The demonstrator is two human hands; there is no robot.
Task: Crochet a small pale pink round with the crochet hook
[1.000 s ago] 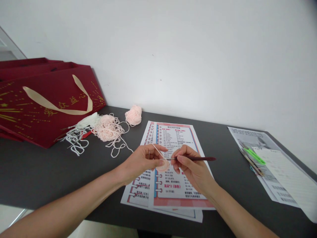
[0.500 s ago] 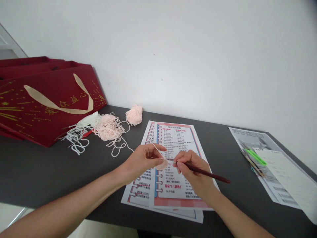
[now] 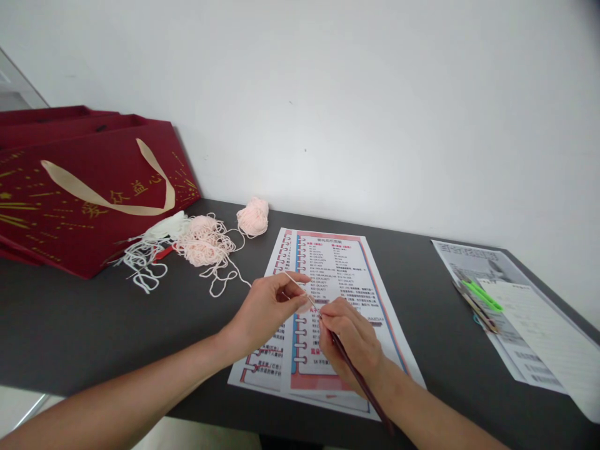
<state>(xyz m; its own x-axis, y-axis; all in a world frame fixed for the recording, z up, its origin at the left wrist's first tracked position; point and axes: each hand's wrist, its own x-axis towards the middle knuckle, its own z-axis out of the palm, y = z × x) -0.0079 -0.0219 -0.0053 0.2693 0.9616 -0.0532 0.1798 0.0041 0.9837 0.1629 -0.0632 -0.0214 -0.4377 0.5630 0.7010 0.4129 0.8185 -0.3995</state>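
Pinching a small pale crocheted piece between thumb and fingers, the left hand could lose a loop if the hook, clasped in the fingers of the right hand just beside, were pulled too sharply. The strand across the left fingers might jerk tight, since the yarn heap beyond them on the bench lies loosely tangled.

2 hands, 1 hook, 2 pk yarn clumps, 1 wht clump.
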